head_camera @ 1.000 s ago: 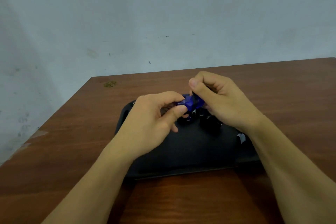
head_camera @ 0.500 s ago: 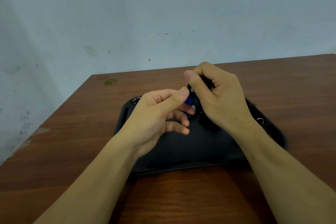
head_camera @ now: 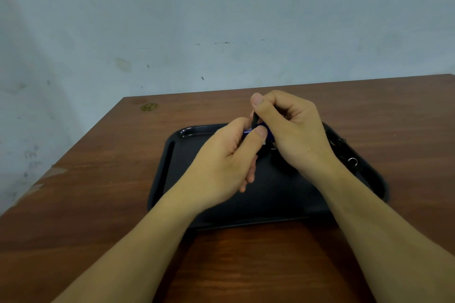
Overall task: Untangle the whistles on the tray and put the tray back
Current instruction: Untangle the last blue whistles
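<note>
A black tray (head_camera: 167,170) lies on the wooden table (head_camera: 98,179). Both my hands hover over its far half. My left hand (head_camera: 221,162) pinches a blue whistle (head_camera: 267,131) between thumb and fingers. My right hand (head_camera: 293,130) is curled around a black cord or whistle part (head_camera: 254,118) just above the blue one. A dark whistle (head_camera: 283,167) sits on the tray under my right hand, mostly hidden. At the tray's right edge lie a black cord (head_camera: 341,141) and a metal ring (head_camera: 352,161).
A pale wall (head_camera: 221,19) stands right behind the table's far edge. A small yellowish mark (head_camera: 149,106) sits near the table's far left corner. Bare wood surrounds the tray on the left, right and front.
Both hands have lifted slightly and moved toward the tray's far side. My left thumb has come back onto the blue whistle. The cord and ring at the tray's right edge have come into view.
</note>
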